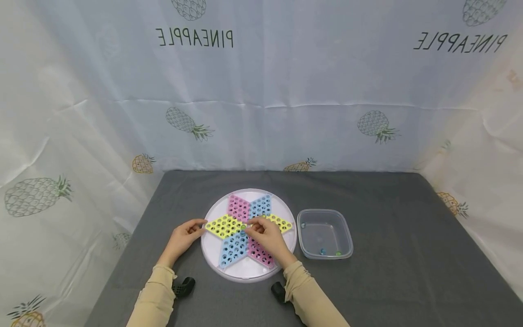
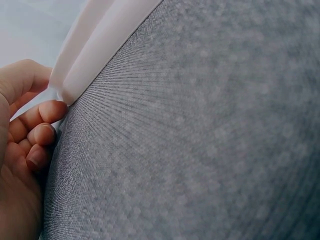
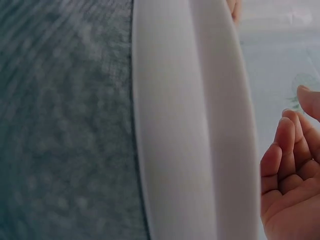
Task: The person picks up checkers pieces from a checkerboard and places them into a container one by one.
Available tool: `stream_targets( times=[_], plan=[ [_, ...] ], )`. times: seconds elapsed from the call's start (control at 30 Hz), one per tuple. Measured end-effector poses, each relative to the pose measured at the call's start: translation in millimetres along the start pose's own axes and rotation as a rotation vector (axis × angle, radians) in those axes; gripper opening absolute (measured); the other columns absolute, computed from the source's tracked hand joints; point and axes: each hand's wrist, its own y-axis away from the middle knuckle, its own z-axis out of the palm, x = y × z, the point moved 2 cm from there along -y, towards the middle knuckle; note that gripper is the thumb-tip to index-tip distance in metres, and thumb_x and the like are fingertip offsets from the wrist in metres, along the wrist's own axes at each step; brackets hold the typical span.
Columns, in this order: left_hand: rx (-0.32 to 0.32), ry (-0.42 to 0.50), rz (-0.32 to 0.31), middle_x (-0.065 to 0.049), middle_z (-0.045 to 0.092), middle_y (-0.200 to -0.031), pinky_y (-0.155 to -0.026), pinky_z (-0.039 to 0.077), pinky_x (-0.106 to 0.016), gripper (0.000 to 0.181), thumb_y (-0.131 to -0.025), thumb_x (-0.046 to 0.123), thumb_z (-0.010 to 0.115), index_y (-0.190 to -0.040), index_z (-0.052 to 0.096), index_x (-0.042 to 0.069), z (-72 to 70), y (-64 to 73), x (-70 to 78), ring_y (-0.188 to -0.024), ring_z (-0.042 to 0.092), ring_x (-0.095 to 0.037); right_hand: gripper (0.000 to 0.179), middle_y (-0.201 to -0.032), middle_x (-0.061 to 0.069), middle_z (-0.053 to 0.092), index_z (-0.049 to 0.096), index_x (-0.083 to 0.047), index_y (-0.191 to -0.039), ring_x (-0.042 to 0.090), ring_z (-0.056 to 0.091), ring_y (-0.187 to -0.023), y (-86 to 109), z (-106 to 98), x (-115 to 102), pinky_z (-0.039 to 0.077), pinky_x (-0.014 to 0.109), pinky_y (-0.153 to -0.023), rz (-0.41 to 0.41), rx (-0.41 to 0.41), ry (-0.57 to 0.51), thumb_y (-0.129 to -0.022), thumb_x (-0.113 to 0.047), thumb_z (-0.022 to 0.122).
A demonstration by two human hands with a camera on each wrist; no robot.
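Observation:
A round white Chinese checkers board (image 1: 208, 245) lies on the dark table, its star made of pink, blue and yellow sections full of holes. My left hand (image 1: 185, 234) pinches the board's left rim, one digit above the edge and a fingertip below it in the left wrist view. Over the star's middle is my right hand (image 1: 265, 234), its fingertips close to a green marble (image 1: 243, 226) and a blue marble (image 1: 243, 233). In the right wrist view, thumb and bent fingers (image 3: 285, 135) stand apart with nothing visible between them.
Just right of the board stands a clear plastic container (image 1: 325, 213) with a few blue and green marbles inside. A dark grey cloth (image 1: 388, 236) covers the table. Behind hangs a pale curtain (image 1: 261, 81) with pineapple prints. Black wrist devices (image 1: 185, 287) sit close to the tabletop.

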Motion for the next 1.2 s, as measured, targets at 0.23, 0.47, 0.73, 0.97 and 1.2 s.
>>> stream_targets(
  times=[0.23, 0.47, 0.73, 0.97, 1.2],
  plan=[
    [0.005, -0.003, -0.006, -0.002, 0.053, -0.080, -0.058, 0.037, -0.021, 0.027, -0.080, 0.035, 0.061, -0.105, 0.060, 0.025, 0.7, -0.3, -1.4, -0.066, 0.045, -0.012, 0.027, -0.077, 0.000, 0.058, 0.063, -0.011, -0.099, 0.006, 0.050, -0.066, -0.8, 3.2, 1.0, 0.043, 0.018, -0.059, 0.018, -0.018, 0.009, -0.079, -0.030, 0.063],
    [0.003, 0.003, 0.005, -0.002, 0.053, -0.079, -0.058, 0.037, -0.021, 0.027, -0.080, 0.034, 0.060, -0.105, 0.060, 0.025, 0.0, 0.1, -1.2, -0.065, 0.046, -0.012, 0.027, -0.076, -0.003, 0.058, 0.062, -0.014, -0.098, 0.005, 0.051, -0.066, -2.7, 6.2, 5.6, 0.043, 0.019, -0.059, 0.049, -0.035, 0.051, -0.078, -0.033, 0.063],
    [0.000, -0.011, -0.005, -0.002, 0.054, -0.080, -0.059, 0.038, -0.022, 0.028, -0.080, 0.036, 0.060, -0.106, 0.060, 0.025, 0.7, -1.2, -2.2, -0.065, 0.046, -0.012, 0.020, -0.077, -0.005, 0.057, 0.064, -0.016, -0.094, 0.004, 0.049, -0.066, -4.4, 9.2, 6.3, 0.042, 0.018, -0.061, 0.030, -0.075, 0.158, -0.079, -0.029, 0.063],
    [-0.001, -0.013, -0.011, -0.002, 0.054, -0.080, -0.059, 0.038, -0.023, 0.028, -0.080, 0.036, 0.060, -0.106, 0.060, 0.026, 1.7, -2.1, -2.7, -0.066, 0.046, -0.013, 0.017, -0.074, -0.005, 0.056, 0.065, -0.015, -0.093, 0.004, 0.047, -0.064, -4.5, 10.2, 4.7, 0.040, 0.017, -0.060, 0.004, -0.089, 0.243, -0.079, -0.026, 0.063],
    [0.008, -0.013, -0.012, -0.002, 0.054, -0.079, -0.058, 0.038, -0.023, 0.027, -0.080, 0.035, 0.060, -0.105, 0.060, 0.025, 2.3, -2.7, -3.9, -0.065, 0.046, -0.013, 0.018, -0.072, -0.005, 0.055, 0.066, -0.015, -0.092, 0.005, 0.046, -0.062, -4.8, 10.4, 0.2, 0.039, 0.018, -0.058, 0.041, -0.092, 0.263, -0.079, -0.026, 0.063]
  ],
)
